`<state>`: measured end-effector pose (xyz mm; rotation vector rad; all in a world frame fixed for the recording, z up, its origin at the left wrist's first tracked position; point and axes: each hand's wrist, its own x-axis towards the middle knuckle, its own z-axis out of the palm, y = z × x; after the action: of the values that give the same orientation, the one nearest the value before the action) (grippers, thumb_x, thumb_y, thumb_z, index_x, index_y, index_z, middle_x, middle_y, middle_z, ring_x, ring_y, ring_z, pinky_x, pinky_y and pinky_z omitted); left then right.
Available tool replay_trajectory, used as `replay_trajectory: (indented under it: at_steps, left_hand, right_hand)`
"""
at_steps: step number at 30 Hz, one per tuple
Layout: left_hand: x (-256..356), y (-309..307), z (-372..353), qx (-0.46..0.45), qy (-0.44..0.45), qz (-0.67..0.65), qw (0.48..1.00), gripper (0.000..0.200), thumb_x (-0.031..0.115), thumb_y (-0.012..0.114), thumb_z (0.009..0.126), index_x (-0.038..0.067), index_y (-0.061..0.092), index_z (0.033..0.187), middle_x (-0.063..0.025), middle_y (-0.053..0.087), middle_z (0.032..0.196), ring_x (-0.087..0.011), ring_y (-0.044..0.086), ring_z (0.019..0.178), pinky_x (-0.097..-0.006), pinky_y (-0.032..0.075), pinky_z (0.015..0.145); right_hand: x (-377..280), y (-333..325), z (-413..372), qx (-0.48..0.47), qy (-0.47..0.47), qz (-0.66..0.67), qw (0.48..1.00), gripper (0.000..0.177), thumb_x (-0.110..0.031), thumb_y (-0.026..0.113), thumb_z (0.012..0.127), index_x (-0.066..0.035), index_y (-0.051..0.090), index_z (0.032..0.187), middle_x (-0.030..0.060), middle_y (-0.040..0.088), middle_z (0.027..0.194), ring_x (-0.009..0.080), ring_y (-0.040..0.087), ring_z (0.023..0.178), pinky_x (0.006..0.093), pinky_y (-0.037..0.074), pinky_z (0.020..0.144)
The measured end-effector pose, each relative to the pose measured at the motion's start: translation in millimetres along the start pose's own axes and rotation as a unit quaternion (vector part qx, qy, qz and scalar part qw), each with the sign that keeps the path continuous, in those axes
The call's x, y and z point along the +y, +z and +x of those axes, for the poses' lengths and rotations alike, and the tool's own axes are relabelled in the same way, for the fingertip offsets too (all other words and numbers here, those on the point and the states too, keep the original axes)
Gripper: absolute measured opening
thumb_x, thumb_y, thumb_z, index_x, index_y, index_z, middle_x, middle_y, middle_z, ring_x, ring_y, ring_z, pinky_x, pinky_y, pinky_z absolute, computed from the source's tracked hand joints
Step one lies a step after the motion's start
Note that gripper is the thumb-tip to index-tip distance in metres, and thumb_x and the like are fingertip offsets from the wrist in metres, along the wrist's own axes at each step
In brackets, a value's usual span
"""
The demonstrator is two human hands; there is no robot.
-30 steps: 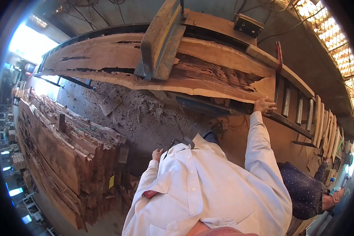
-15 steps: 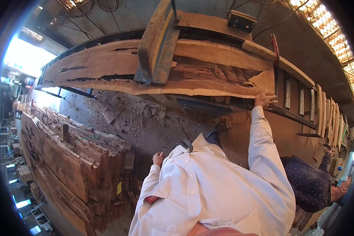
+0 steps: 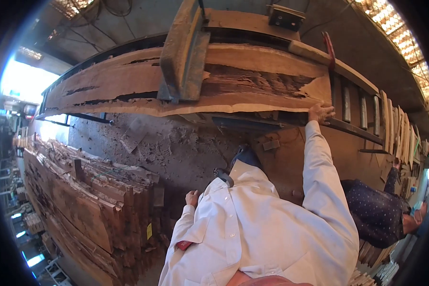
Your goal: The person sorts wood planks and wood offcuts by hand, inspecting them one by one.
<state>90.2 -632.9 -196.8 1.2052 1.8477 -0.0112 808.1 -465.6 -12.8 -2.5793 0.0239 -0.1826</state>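
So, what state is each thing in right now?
Board: lying flat, split, with a rough dark patch
Right hand: at the board's near corner, fingers bent
Left hand: lowered, fingers curled, palm hidden
Rollers: bare beyond the board's end
Wood pile: stacked, ragged-edged
Floor: strewn with debris

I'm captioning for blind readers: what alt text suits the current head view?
A person's right hand rests at the near corner of a cracked wooden board on a roller table. The left hand is beside the body; planks are stacked at left.
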Motion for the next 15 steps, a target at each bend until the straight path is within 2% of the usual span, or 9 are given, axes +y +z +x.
replay_trajectory:
  at_steps: [2,5,9,12,15]
  left_hand:
    - [-3.5,7.5,6.7,0.004,0.007,0.002,1.0,0.041,0.04,0.069,0.092,0.0,0.077,0.102,-0.0215,0.075,0.104,-0.0371,0.071,0.099,-0.0433,0.054,0.088]
    - [25.2,9.6,19.4,-0.021,0.036,0.052,0.998,0.041,0.041,0.07,0.092,0.001,0.077,0.098,-0.022,0.074,0.102,-0.0392,0.071,0.099,-0.0448,0.054,0.089]
    - [40.8,2.8,29.9,-0.02,0.081,0.058,0.995,0.041,0.042,0.068,0.092,0.003,0.077,0.097,-0.0213,0.075,0.101,-0.0381,0.071,0.098,-0.0449,0.054,0.089]
    - [54.0,-9.3,32.3,-0.036,0.031,0.007,0.999,0.04,0.04,0.066,0.093,0.003,0.077,0.099,-0.0207,0.075,0.101,-0.0361,0.072,0.098,-0.0442,0.055,0.09]
    - [38.2,-1.4,50.0,-0.044,0.013,-0.039,0.998,0.037,0.037,0.065,0.093,0.002,0.077,0.098,-0.0206,0.075,0.099,-0.0355,0.073,0.096,-0.0434,0.055,0.089]
  right_hand:
    - [0.8,-1.1,-2.4,0.007,-0.004,0.011,1.0,0.076,-0.053,0.04,0.104,-0.006,0.021,0.161,0.0223,0.016,0.168,0.037,0.017,0.156,0.0602,0.01,0.125]
    - [1.0,2.0,1.5,0.002,0.0,0.006,1.0,0.076,-0.054,0.04,0.104,-0.007,0.021,0.161,0.0222,0.016,0.168,0.0375,0.016,0.156,0.0605,0.01,0.124]
    - [5.3,5.5,4.5,-0.003,-0.003,0.012,1.0,0.077,-0.054,0.04,0.103,-0.008,0.021,0.161,0.0218,0.014,0.168,0.0377,0.015,0.157,0.06,0.009,0.125]
    - [4.8,8.2,6.4,0.003,0.004,-0.02,1.0,0.077,-0.055,0.039,0.104,-0.007,0.021,0.161,0.0216,0.015,0.168,0.0364,0.018,0.156,0.0603,0.009,0.125]
    - [1.3,-1.5,0.9,-0.014,0.002,0.007,1.0,0.077,-0.055,0.039,0.104,-0.008,0.02,0.162,0.0214,0.012,0.168,0.0383,0.016,0.156,0.0587,0.008,0.125]
